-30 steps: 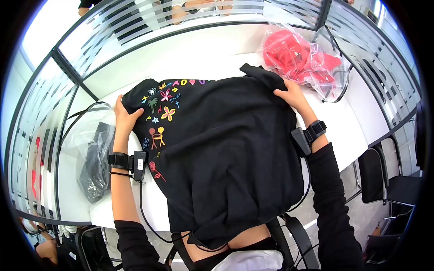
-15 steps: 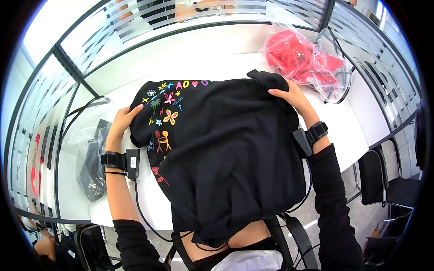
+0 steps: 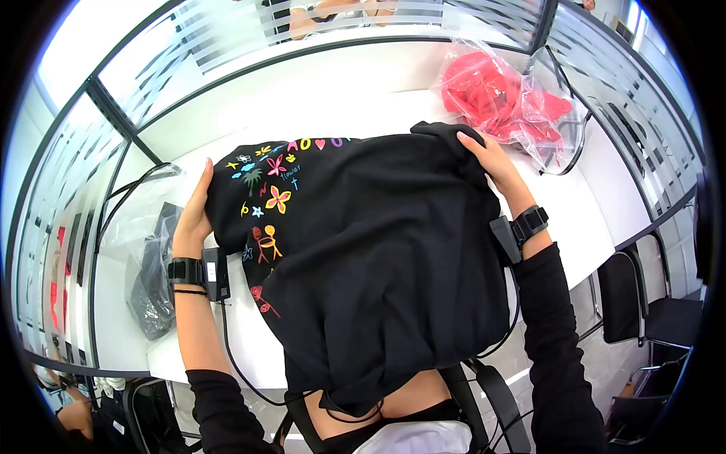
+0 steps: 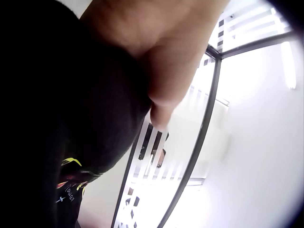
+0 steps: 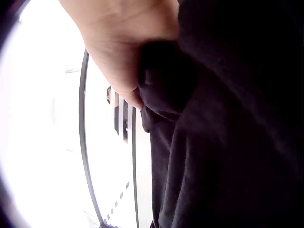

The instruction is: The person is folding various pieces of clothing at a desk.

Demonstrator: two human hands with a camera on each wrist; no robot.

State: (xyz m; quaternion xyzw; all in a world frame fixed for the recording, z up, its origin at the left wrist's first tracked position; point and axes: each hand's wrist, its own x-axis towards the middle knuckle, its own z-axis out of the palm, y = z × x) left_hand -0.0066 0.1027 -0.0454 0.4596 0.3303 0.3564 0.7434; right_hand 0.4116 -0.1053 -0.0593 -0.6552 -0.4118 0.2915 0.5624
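Note:
A black shirt (image 3: 386, 250) with colourful drawn flowers, stick figures and letters along its left side spreads over the white table, its near end hanging over the person's lap. My left hand (image 3: 195, 212) lies along the shirt's left edge, thumb straight and off the cloth, other fingers hidden by the fabric. Dark cloth bulges against that palm in the left wrist view. At the upper right corner, my right hand (image 3: 495, 163) grips a folded part, thumb on top and fingers hidden behind. The right wrist view shows loose folds of the shirt (image 5: 185, 156) hanging beside this hand.
A clear bag holding red cloth (image 3: 491, 91) lies at the table's back right. Another clear bag with dark cloth (image 3: 157, 280) lies at the left. Low partitions (image 3: 302, 53) with striped glass surround the white table (image 3: 560, 219). Cables run from both wrist cameras.
My left hand first slid left off the shirt's top, then its thumb lifted from the cloth and straightened. The shirt's left part shifted right, then back left. My right hand stayed near its corner.

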